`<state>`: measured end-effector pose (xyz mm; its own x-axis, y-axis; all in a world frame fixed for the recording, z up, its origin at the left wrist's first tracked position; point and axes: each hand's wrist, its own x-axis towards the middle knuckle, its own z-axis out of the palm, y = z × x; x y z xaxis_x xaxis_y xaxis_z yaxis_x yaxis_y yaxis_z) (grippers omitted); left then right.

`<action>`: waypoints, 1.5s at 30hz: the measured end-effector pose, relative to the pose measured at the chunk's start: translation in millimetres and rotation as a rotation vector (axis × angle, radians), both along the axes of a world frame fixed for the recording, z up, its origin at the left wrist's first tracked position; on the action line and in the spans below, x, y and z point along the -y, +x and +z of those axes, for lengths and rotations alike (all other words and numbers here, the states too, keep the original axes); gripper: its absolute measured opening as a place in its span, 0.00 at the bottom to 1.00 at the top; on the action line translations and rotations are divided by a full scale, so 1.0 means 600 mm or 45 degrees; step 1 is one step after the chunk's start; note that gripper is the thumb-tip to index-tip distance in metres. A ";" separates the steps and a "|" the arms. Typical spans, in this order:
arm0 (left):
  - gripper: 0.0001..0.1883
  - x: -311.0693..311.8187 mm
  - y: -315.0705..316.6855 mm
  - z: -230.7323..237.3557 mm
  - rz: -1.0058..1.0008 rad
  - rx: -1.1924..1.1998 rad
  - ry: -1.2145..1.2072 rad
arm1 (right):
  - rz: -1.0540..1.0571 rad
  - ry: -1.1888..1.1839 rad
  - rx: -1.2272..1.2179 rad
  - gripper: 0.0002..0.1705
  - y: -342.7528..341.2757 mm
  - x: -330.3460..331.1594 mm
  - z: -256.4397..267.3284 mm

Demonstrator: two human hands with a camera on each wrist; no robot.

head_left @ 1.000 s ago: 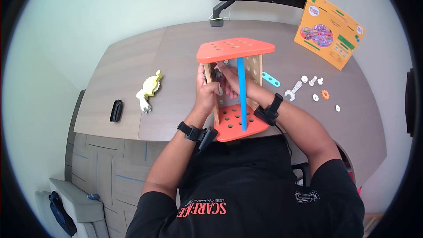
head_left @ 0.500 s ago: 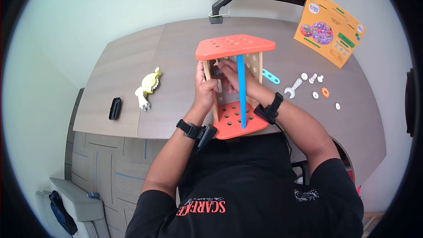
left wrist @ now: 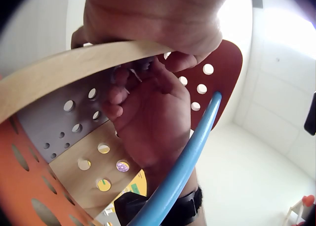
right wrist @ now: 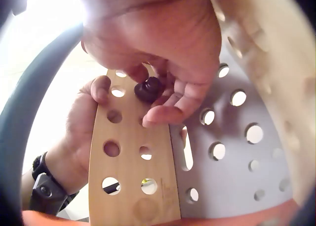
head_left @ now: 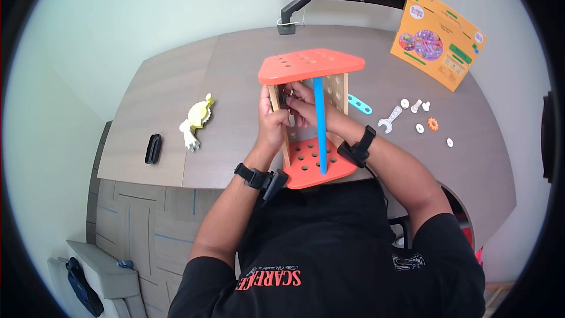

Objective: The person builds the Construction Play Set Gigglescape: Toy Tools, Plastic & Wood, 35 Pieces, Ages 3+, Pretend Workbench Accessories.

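1. Progress, as judged: the toy frame is largely together. Its orange-red perforated top board (head_left: 312,66), wooden side panel with round holes (right wrist: 131,171), grey perforated back panel (right wrist: 232,162) and round blue rod (head_left: 320,129) are all joined up.
2. Work in hand: a dark, rounded knob-like piece (right wrist: 147,91) is inside the frame, against or just beside the wooden side panel. Whether it is seated in a hole cannot be told.
3. Unfitted: a grey-white toy wrench (head_left: 389,120), a teal strip with holes (head_left: 359,104), a small orange gear (head_left: 433,124) and white bolts (head_left: 416,106) lie loose on the grey-brown desk (head_left: 235,82), apart from the frame.
4. Right hand (right wrist: 158,43): reaches inside; fingers curled, thumb and fingertips closed round the knob-like piece.
5. Left hand (head_left: 272,129): clamped on the wooden side panel, thumb over its edge. Outer fingers partly hidden.
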<state>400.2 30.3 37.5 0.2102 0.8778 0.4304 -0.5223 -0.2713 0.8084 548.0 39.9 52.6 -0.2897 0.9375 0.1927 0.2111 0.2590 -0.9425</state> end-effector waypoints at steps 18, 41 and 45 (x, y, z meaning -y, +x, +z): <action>0.39 -0.005 0.001 -0.009 -0.044 0.053 -0.043 | 0.128 -0.423 0.139 0.23 0.007 -0.034 0.002; 0.44 0.002 0.005 -0.001 -0.094 0.095 -0.059 | 0.116 -0.288 -0.005 0.25 0.003 -0.021 0.003; 0.42 0.006 0.007 0.003 -0.095 0.094 -0.035 | 0.079 -0.390 0.061 0.23 0.009 -0.025 0.009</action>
<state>404.4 26.6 39.2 0.2440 0.8727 0.4230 -0.5988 -0.2075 0.7735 553.1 54.7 57.8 -0.3504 0.9300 -0.1113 0.2498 -0.0218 -0.9680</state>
